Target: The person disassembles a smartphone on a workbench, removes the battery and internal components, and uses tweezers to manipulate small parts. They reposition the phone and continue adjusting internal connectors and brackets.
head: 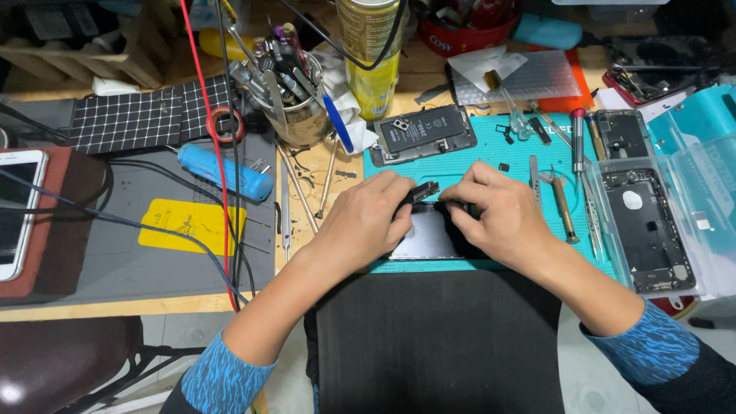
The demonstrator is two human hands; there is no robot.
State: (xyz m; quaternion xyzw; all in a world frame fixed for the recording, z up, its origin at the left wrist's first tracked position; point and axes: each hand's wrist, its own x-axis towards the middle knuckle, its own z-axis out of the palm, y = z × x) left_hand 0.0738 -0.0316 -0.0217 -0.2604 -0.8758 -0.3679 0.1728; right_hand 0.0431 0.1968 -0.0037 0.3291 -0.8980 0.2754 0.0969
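An opened grey phone body [426, 239] lies on the teal work mat [468, 165] in front of me. My left hand [368, 218] pinches a small black part [420, 192] at the phone's top edge. My right hand [498, 211] presses on the same top edge from the right, fingers curled over a dark piece there. What lies under the right palm is hidden. Beyond the hands, another opened phone with a black battery [423, 132] rests on the mat.
A phone back housing [648, 230] lies in a clear tray at right, with screwdrivers [576, 142] and tweezers beside it. A tool cup [295, 107], a yellow spray can [372, 57], a blue-handled tool [222, 172], red and black cables and a white phone [17, 211] sit at left.
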